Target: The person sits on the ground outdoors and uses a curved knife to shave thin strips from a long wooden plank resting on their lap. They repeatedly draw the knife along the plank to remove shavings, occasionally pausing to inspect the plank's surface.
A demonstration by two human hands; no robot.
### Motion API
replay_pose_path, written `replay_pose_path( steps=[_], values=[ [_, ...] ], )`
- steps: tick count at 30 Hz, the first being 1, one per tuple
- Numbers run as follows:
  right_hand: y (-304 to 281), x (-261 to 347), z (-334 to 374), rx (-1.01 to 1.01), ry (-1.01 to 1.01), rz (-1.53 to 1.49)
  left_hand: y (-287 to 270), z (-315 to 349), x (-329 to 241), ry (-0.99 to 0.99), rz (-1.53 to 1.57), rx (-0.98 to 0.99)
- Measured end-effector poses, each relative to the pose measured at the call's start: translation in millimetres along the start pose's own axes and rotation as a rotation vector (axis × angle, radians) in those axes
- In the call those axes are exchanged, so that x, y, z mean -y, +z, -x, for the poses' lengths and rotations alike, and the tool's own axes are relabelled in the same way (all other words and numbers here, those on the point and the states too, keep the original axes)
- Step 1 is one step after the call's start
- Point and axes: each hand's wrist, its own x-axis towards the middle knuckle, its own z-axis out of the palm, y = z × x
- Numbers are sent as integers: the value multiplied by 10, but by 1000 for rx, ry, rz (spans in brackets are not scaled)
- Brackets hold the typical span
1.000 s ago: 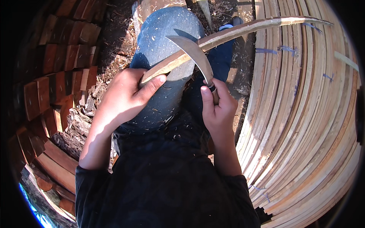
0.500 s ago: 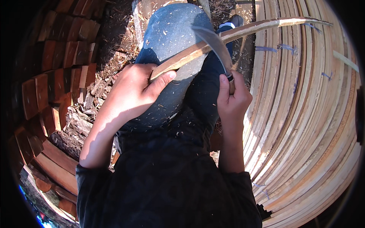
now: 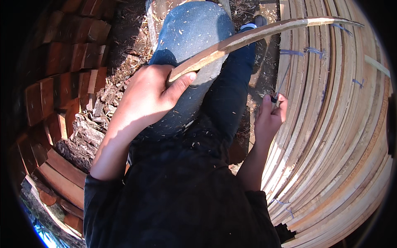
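A long wooden strip (image 3: pixel 231 44) slants across my raised, denim-covered thigh (image 3: pixel 194 29), from my left hand out to the upper right. Its near end is gripped by my left hand (image 3: pixel 155 93), thumb laid along its side and fingers curled underneath. My right hand (image 3: pixel 270 113) is closed round the handle of a curved knife (image 3: pixel 283 78), apart from the strip and off to the right. The blade points up and appears nearly edge-on as a thin line; most of the handle is hidden in the fingers. Wood shavings speckle the trousers.
Many long wooden strips (image 3: pixel 326 124) lie side by side along the right, some bound with purple ties (image 3: pixel 315 52). At the left rises a stack of reddish-brown wood blocks (image 3: pixel 62 95). Bark and chips (image 3: pixel 89 132) litter the ground between the stack and my leg.
My right hand has swung the knife right and slightly down, away from the strip. The blade has turned from broadside to nearly edge-on. My left hand and the strip have hardly moved.
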Motion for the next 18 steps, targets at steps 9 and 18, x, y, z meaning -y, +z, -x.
replay_pose_path(
  steps=[9, 18],
  values=[
    [289, 406, 176, 432, 53, -290, -164, 173, -54, 1, -109, -54],
    [198, 474, 55, 462, 91, -385, -202, 281, 111, 163, 18, -76]
  ],
)
